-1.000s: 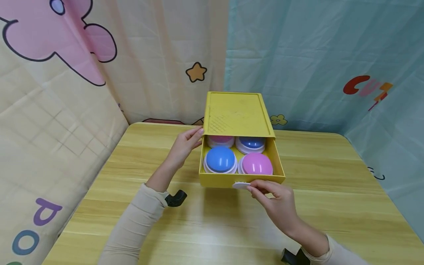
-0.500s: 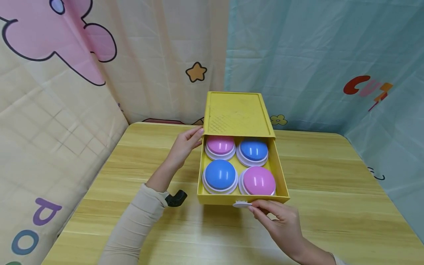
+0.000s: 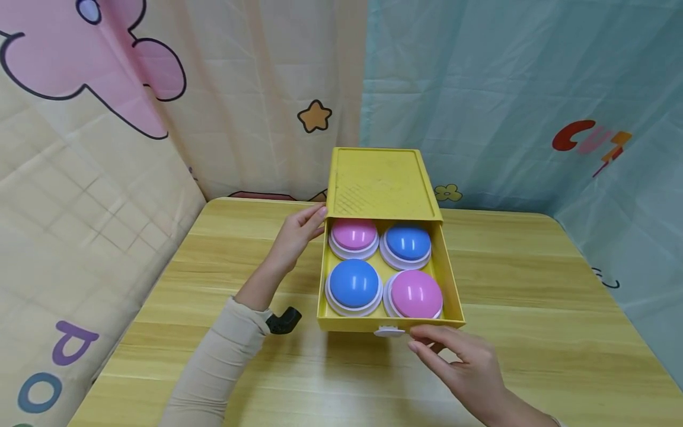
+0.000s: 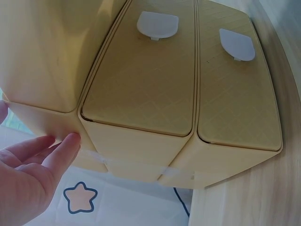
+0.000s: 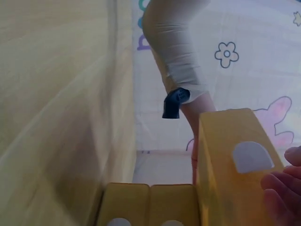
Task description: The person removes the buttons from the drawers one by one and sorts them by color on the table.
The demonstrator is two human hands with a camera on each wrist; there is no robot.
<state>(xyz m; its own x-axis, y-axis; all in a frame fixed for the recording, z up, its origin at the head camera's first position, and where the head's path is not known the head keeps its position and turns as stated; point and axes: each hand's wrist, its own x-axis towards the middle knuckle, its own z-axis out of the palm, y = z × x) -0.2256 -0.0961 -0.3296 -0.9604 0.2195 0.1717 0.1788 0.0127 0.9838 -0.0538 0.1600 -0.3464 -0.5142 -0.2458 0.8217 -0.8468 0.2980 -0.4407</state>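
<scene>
A yellow drawer cabinet stands on the table with its top drawer pulled far out. Two pink dome buttons and two blue dome buttons, all on white round bases, lie inside it in two rows. The straight fingers of my left hand rest against the cabinet's left side, near the upper front corner. My right hand is just right of the drawer's white pull tab, fingertips close to the drawer front, thumb and forefinger apart, holding nothing.
Two lower drawers with white tabs are closed beneath the top one. The wooden table spreads around the cabinet, and a printed curtain hangs behind it. A black device sits at the left wrist.
The top drawer has slid out toward me, bringing all the dome buttons into sight. My right hand has let go of the white tab and shifted slightly right. The left hand has stayed put.
</scene>
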